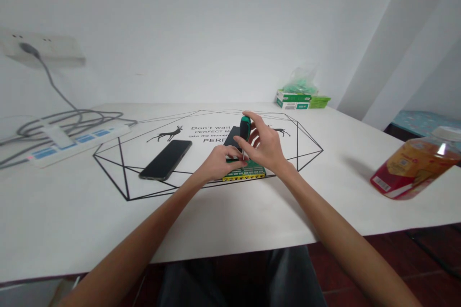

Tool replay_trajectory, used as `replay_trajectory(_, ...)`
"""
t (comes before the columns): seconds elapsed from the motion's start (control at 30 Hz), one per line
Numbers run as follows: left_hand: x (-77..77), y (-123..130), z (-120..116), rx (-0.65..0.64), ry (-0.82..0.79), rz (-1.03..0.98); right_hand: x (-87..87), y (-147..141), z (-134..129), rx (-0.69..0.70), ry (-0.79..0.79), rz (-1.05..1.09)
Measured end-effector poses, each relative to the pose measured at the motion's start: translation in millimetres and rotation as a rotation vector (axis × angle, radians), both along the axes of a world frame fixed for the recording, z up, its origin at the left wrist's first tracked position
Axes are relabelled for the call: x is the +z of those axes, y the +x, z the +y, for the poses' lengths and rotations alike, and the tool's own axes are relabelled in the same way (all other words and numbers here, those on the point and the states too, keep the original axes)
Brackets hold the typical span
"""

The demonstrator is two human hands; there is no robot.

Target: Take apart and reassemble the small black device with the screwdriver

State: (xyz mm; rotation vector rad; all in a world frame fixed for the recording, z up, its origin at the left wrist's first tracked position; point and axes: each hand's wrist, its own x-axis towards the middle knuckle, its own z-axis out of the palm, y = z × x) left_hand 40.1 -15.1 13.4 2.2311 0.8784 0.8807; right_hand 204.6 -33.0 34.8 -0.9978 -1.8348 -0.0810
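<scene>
My right hand is closed round the green and black handle of a screwdriver. The screwdriver stands upright, shaft down, over a green circuit board with a yellow strip along its near edge. Low on the shaft, the fingertips of my left hand pinch together; the tip itself is hard to make out. My left hand rests at the board's left side and covers part of it. Behind both hands lies a dark flat object, partly hidden.
A black smartphone lies left of my hands. Farther left are a white power strip and a coiled grey cable. A bottle of amber liquid stands at the right. Green and white boxes sit at the back right.
</scene>
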Motion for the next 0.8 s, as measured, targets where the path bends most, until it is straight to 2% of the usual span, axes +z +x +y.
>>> replay_trajectory(0.53,5.9,-1.4,-4.0,-0.041,-0.024,0.013,3.6,0.4,-5.6,0.082,-0.084,0.015)
replay_trajectory(0.8,-1.0,-2.5,-1.1,-0.019,0.06,0.028,1.4,0.2,-4.9,0.034,-0.082,0.013)
